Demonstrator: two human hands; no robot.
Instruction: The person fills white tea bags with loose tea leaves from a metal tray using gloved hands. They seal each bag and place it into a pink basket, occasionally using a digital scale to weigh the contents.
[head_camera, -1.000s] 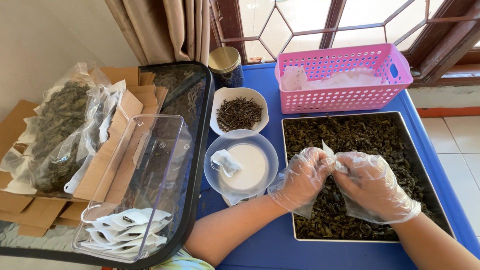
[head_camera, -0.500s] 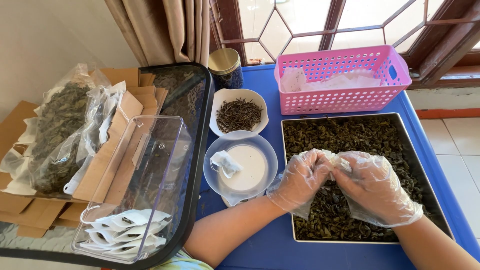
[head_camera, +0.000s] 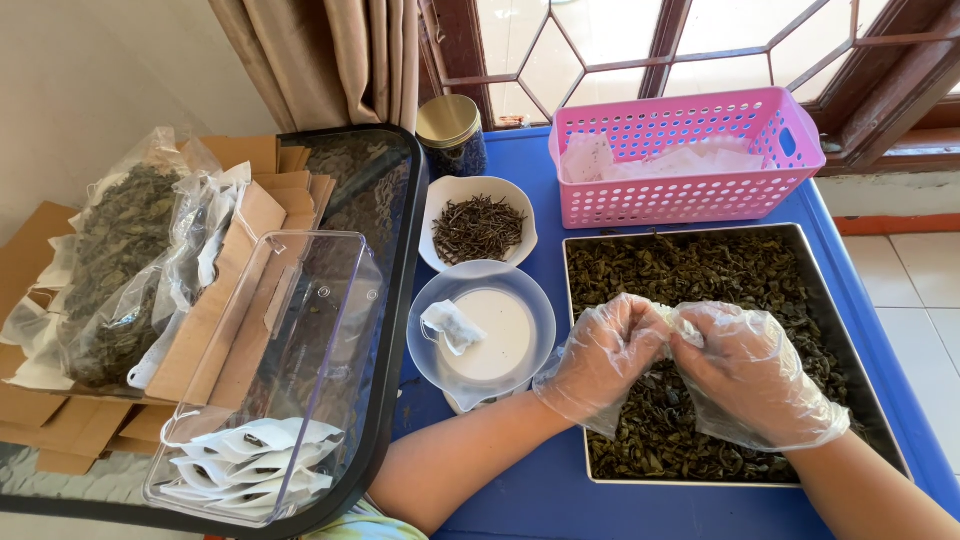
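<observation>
Pinching a small white sachet (head_camera: 672, 322) between curled fingers of left hand (head_camera: 600, 360) and right hand (head_camera: 745, 375), lower right of frame, over the leaf tray (head_camera: 880, 400); keeping it low, catching spills.

This looks like a room in a home, set up as a little place for packing tea by hand. A blue table (head_camera: 520, 490) stands right by a window with a dark wood frame (head_camera: 650, 70) and a tan curtain (head_camera: 330, 60). The floor has pale tiles (head_camera: 915, 290). On the table sit a big metal tray of dried tea leaves (head_camera: 700, 265), a pink plastic basket (head_camera: 690, 150) with white paper bags inside, and a small white bowl of dark twigs (head_camera: 478, 225). Nearby lie flat brown cardboard boxes (head_camera: 60, 420), clear bags full of leaves (head_camera: 110, 270), and a clear box with filled little tea bags (head_camera: 250, 460).
</observation>
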